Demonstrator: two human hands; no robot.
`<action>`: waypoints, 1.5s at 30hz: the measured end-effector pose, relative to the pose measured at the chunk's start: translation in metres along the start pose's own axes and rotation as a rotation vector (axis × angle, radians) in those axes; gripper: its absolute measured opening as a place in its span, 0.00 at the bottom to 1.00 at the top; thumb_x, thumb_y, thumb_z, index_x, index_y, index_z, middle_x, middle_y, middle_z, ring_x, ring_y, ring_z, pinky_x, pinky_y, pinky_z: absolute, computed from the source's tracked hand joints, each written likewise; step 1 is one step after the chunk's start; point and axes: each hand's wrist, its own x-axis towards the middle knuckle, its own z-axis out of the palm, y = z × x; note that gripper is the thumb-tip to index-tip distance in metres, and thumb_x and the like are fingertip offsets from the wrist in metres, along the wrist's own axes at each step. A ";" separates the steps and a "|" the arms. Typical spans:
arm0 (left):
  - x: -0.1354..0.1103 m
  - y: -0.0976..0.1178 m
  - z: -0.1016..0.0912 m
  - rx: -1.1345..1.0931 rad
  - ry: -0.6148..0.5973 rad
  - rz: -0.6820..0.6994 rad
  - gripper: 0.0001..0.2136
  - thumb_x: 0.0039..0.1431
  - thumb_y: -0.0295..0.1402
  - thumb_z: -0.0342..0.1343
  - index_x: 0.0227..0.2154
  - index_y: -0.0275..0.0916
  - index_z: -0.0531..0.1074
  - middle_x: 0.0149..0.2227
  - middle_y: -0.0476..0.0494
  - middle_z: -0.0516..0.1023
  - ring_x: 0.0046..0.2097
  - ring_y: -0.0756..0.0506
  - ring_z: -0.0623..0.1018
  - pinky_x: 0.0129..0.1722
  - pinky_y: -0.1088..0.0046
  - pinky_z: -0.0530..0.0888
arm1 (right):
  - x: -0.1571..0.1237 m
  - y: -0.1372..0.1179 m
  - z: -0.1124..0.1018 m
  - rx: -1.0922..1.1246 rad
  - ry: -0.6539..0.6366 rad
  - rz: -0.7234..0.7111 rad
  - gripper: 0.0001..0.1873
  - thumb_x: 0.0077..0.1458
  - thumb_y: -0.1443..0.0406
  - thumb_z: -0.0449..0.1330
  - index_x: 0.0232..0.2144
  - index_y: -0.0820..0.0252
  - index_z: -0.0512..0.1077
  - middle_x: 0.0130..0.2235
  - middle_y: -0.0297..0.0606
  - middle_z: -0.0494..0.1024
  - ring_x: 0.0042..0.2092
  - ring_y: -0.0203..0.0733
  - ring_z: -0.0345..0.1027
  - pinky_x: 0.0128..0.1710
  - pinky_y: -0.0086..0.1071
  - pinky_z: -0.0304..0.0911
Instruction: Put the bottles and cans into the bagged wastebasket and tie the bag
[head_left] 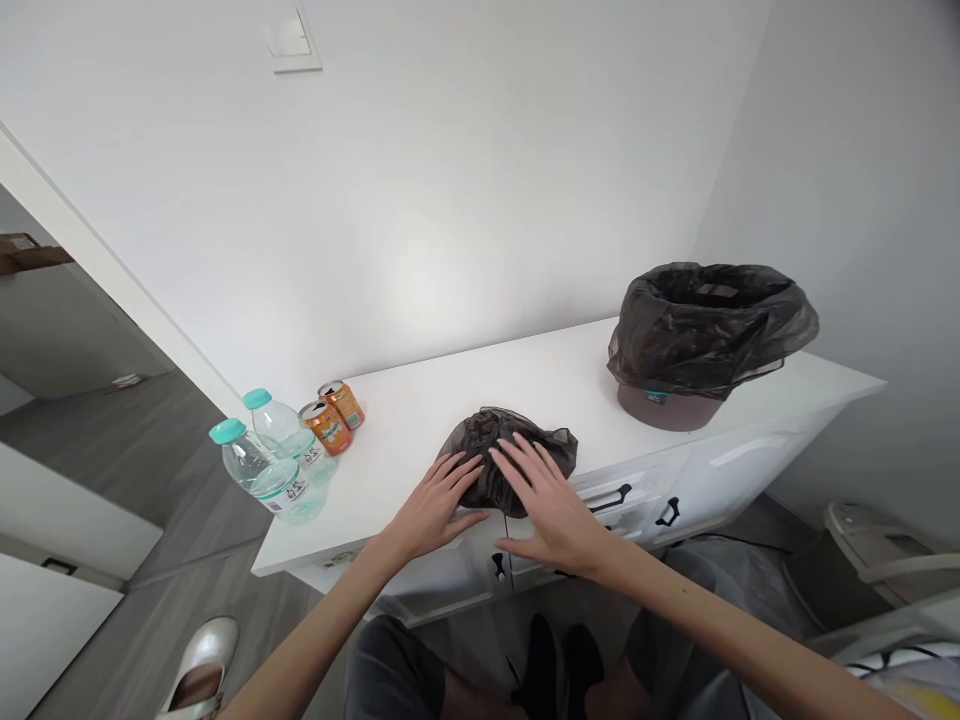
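A crumpled black plastic bag [487, 435] lies near the front edge of the white cabinet top. My left hand [435, 500] rests on its left side, fingers stretched out and thumb apart. On the right side, my right hand [551, 515] touches the bag with spread fingers. Neither hand is closed round it. Whether anything is inside the bag cannot be seen. Farther right stands a brown trash bin [667, 408], its rim covered by a dark bin liner [697, 340].
Two clear plastic bottles with teal caps, the nearer bottle [262, 475] and the farther bottle [281, 420], stand at the left end. Beside them are two orange drink cans, a front can [327, 430] and a back can [343, 402]. The white cabinet [420, 380] backs onto a wall.
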 end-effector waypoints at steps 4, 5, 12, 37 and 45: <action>-0.008 0.007 -0.009 -0.087 0.048 0.012 0.26 0.70 0.34 0.53 0.69 0.47 0.61 0.66 0.42 0.72 0.68 0.39 0.68 0.70 0.51 0.63 | -0.009 0.004 0.002 -0.036 -0.055 -0.101 0.38 0.61 0.61 0.63 0.71 0.59 0.60 0.72 0.48 0.61 0.76 0.61 0.43 0.73 0.61 0.42; -0.010 0.008 -0.011 -0.127 0.055 -0.007 0.24 0.69 0.32 0.52 0.67 0.47 0.64 0.63 0.43 0.75 0.65 0.39 0.71 0.68 0.53 0.66 | -0.009 0.008 0.002 0.005 -0.054 -0.080 0.30 0.63 0.62 0.60 0.66 0.58 0.67 0.68 0.47 0.68 0.73 0.60 0.51 0.73 0.60 0.45; -0.009 0.011 -0.031 -0.316 0.204 -0.372 0.18 0.74 0.40 0.46 0.63 0.48 0.66 0.49 0.45 0.83 0.45 0.42 0.83 0.46 0.63 0.79 | 0.008 0.041 0.002 0.363 -0.037 0.405 0.21 0.68 0.52 0.51 0.47 0.55 0.78 0.44 0.43 0.84 0.48 0.55 0.78 0.47 0.43 0.73; 0.040 0.007 0.044 0.112 0.089 -0.165 0.27 0.74 0.38 0.44 0.73 0.50 0.55 0.74 0.43 0.59 0.75 0.32 0.57 0.72 0.40 0.53 | 0.044 -0.004 0.025 -0.271 0.007 0.048 0.30 0.72 0.60 0.46 0.72 0.61 0.58 0.71 0.50 0.64 0.75 0.60 0.45 0.74 0.62 0.35; 0.023 -0.007 0.040 0.064 0.087 -0.178 0.27 0.77 0.45 0.39 0.74 0.48 0.52 0.75 0.48 0.56 0.75 0.40 0.55 0.74 0.49 0.53 | 0.027 0.025 0.056 -0.261 -0.036 0.234 0.32 0.74 0.51 0.39 0.71 0.56 0.61 0.73 0.45 0.58 0.74 0.62 0.47 0.71 0.63 0.46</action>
